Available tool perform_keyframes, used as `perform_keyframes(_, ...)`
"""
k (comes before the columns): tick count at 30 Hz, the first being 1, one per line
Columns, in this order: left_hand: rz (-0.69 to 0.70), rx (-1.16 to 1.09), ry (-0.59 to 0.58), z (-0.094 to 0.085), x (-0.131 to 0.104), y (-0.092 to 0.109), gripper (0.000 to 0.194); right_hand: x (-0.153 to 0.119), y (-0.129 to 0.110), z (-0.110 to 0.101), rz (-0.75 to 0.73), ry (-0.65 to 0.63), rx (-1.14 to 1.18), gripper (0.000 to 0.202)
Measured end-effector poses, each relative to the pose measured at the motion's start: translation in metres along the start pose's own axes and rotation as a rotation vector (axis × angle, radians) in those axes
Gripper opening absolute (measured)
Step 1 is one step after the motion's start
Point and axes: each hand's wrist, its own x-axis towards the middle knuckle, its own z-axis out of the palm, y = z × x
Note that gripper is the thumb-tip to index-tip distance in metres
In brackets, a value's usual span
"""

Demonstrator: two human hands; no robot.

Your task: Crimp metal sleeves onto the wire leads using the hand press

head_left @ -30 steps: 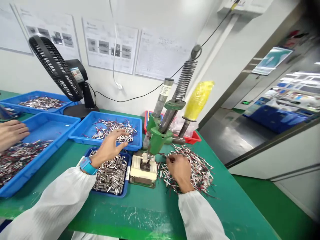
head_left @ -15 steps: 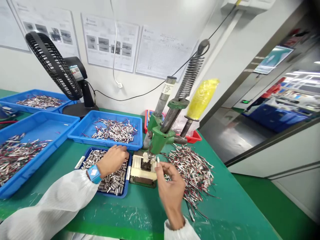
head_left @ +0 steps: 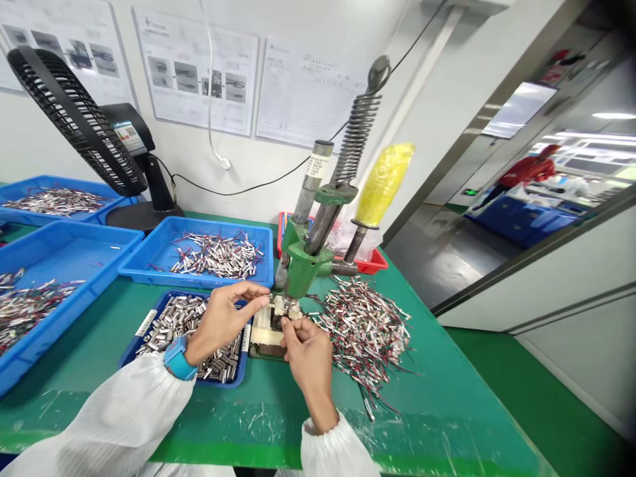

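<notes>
My left hand [head_left: 227, 317] reaches over the right side of a dark blue tray [head_left: 130, 358] of short metal tubes [head_left: 179, 318]. Its thumb and forefinger come together at the left of the press fixture [head_left: 262, 334]; what they hold is too small to make out. My right hand [head_left: 309, 351] is closed in a pinch at the front of the fixture, right under the green hand press [head_left: 304, 265]. Its fingers hide whatever is between them. To its right lies a heap of small silvery parts with red and black wires [head_left: 368, 331].
The press has a yellow-wrapped handle [head_left: 385, 185] and a tall spring [head_left: 360, 139]. Blue trays [head_left: 136, 271] of wired parts stand behind and left, near a black fan [head_left: 74, 119]. A red tray [head_left: 380, 262] sits behind the press. The table's right edge borders a doorway.
My left hand has come up out of the tube tray and moved right to the fixture. My right hand has moved left, closer under the press. The camera view has shifted a little.
</notes>
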Motion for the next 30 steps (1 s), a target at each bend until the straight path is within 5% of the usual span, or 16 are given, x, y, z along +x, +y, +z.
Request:
perform_keyframes(11, -0.009, -0.057, -0.092, 0.029, 0.012, 0.006, 0.034, -0.002, 0.002, 0.003, -0.036, 0.034, -0.064, 0.043)
perform_keyframes(16, 0.108, 0.155, -0.194, 0.030, 0.019, 0.016, 0.016, 0.000, 0.005, 0.002, -0.054, 0.025, -0.073, 0.042)
perform_keyframes(22, 0.134, 0.278, -0.147, 0.028, 0.011, 0.008, 0.023, 0.001, -0.003, -0.025, -0.103, -0.117, -0.120, 0.039)
perform_keyframes(26, 0.120, 0.187, -0.128, 0.024, 0.003, 0.001, 0.035, 0.006, -0.041, -0.064, -0.247, 0.106, -0.132, 0.035)
perform_keyframes(30, 0.162, 0.218, -0.105, 0.017, -0.001, 0.002, 0.035, 0.054, -0.127, -0.097, -0.555, 0.425, -0.186, 0.040)
